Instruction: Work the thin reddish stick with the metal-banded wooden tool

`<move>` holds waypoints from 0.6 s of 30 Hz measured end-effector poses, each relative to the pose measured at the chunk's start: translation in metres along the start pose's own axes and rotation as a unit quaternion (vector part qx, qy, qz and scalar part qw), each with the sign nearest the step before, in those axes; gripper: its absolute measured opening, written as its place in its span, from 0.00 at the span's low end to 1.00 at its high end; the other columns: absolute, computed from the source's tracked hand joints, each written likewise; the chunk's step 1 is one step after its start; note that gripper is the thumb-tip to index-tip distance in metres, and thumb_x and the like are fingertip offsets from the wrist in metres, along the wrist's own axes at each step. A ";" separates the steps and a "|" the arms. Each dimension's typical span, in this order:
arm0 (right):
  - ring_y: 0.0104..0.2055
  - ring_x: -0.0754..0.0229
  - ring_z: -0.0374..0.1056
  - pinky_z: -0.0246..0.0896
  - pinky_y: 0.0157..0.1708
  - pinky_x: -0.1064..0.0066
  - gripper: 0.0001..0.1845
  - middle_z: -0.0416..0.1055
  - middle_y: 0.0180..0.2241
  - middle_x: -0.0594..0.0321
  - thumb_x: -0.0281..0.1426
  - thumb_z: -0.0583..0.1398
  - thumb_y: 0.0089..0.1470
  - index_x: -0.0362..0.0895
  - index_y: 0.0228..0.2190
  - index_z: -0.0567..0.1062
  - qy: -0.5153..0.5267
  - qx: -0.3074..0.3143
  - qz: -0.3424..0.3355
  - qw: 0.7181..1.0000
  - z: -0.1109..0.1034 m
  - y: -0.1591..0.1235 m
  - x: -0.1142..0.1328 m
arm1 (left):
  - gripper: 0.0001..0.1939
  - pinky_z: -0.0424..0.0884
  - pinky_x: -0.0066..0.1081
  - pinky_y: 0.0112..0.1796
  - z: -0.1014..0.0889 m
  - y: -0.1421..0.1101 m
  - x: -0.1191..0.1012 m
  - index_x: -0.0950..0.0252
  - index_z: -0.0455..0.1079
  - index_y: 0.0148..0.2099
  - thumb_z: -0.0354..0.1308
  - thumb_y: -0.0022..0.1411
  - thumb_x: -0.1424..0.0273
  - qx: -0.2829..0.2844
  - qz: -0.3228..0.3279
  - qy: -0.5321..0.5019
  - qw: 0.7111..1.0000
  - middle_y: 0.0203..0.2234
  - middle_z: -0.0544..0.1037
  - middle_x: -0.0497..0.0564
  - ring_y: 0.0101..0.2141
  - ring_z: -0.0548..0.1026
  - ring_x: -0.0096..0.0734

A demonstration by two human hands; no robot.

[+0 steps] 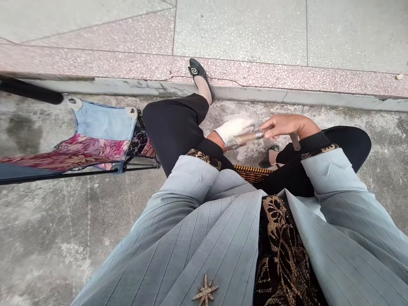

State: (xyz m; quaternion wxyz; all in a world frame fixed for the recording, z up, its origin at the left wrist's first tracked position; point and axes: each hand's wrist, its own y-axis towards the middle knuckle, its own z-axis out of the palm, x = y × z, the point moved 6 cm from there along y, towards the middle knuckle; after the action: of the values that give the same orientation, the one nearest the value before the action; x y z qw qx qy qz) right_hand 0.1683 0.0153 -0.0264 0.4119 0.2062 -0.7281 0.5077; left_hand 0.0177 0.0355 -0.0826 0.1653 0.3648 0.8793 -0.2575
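Black padded pole (30, 90) pokes in at the far left, above rough grey concrete (47, 221). Just right of it stands a low folding seat (105, 123), its sling patched in pale denim and pink floral cloth on a thin black metal frame (142, 163). Beside that frame rises your left knee in black trousers (172, 127), and your left foot, in a black flat with a spiral ornament (197, 70), rests on a pink terrazzo kerb (287, 76).

A gold star brooch (205, 291) sits on your grey pinstripe jacket (216, 250), low in the view. Your left hand (234, 131) is covered in white fabric, glove or cloth, you cannot tell which, and closes narrowly round a slim brown rod (244, 138), held between your hands above your lap. Its metal collar (259, 134) touches the fingers (268, 131) of your bare right hand (288, 126), which pinch it. Under the rod show a striped orange-and-black woven edge (253, 174) and your right shoe (269, 156). A flat tan strip (295, 141) sits just below your right hand; it is too small to identify. Your right knee (349, 146) closes the view.
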 end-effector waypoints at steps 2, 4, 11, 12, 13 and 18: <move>0.30 0.62 0.68 0.65 0.34 0.69 0.25 0.75 0.31 0.63 0.53 0.70 0.57 0.43 0.41 0.81 0.058 -0.072 -0.077 0.993 -0.013 -0.013 0.013 | 0.20 0.69 0.29 0.44 0.000 0.002 0.003 0.70 0.77 0.55 0.44 0.78 0.69 -0.002 -0.022 -0.037 0.999 0.49 0.83 0.58 0.45 0.79 0.36; 0.31 0.62 0.68 0.68 0.35 0.69 0.28 0.74 0.33 0.61 0.56 0.69 0.58 0.43 0.41 0.79 0.095 -0.155 -0.123 0.976 -0.026 -0.021 0.018 | 0.20 0.69 0.30 0.46 0.001 0.002 0.002 0.69 0.77 0.56 0.46 0.78 0.66 -0.004 -0.033 -0.039 0.999 0.51 0.83 0.58 0.48 0.79 0.38; 0.39 0.51 0.73 0.70 0.43 0.60 0.17 0.77 0.37 0.54 0.40 0.62 0.69 0.41 0.50 0.79 -0.106 -0.433 0.050 0.894 -0.057 -0.013 -0.018 | 0.21 0.69 0.31 0.44 0.014 -0.006 -0.027 0.62 0.77 0.60 0.47 0.79 0.61 0.043 0.013 0.029 0.999 0.50 0.84 0.54 0.47 0.81 0.38; 0.42 0.48 0.74 0.69 0.46 0.58 0.16 0.78 0.40 0.52 0.36 0.62 0.68 0.41 0.51 0.80 -0.176 -0.434 0.092 0.879 -0.057 -0.011 -0.020 | 0.21 0.69 0.32 0.44 0.011 -0.007 -0.030 0.62 0.76 0.60 0.46 0.79 0.61 0.029 0.016 0.048 0.998 0.50 0.84 0.55 0.47 0.82 0.39; 0.45 0.45 0.74 0.68 0.48 0.57 0.15 0.79 0.42 0.49 0.33 0.63 0.66 0.40 0.51 0.81 -0.240 -0.414 0.130 0.868 -0.055 -0.006 -0.022 | 0.22 0.69 0.33 0.43 0.007 -0.008 -0.031 0.62 0.76 0.61 0.45 0.80 0.61 0.008 0.014 0.067 0.998 0.50 0.84 0.56 0.47 0.82 0.41; 0.40 0.48 0.75 0.65 0.42 0.61 0.13 0.82 0.37 0.53 0.25 0.68 0.58 0.44 0.44 0.88 -0.317 -0.157 0.229 0.907 -0.025 0.012 -0.031 | 0.20 0.68 0.37 0.41 -0.016 -0.018 -0.024 0.64 0.77 0.60 0.48 0.79 0.63 -0.080 -0.007 0.146 0.986 0.43 0.84 0.60 0.45 0.82 0.45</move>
State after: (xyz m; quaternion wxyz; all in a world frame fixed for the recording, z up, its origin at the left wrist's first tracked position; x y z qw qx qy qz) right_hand 0.1874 0.0388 -0.0544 0.0593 0.1164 -0.9179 0.3747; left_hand 0.0192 0.0208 -0.0518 0.0620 0.3775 0.9145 -0.1315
